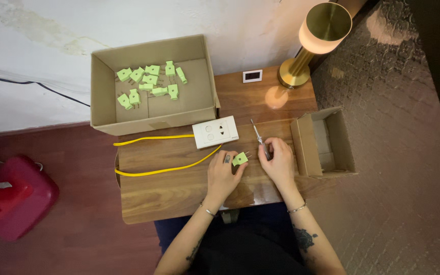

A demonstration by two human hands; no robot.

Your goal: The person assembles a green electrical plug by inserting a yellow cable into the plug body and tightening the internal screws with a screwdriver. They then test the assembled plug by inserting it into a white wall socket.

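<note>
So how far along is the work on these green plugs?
Done: hard to tell; the small box beside the right hand shows no plugs. In hand: left hand holds one green plug, right hand grips a screwdriver. Left: about ten plugs in the large box.

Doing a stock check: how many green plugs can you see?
About 11: one in the left hand, green plug, and roughly ten loose in the big cardboard box; overlaps may hide some.
</note>
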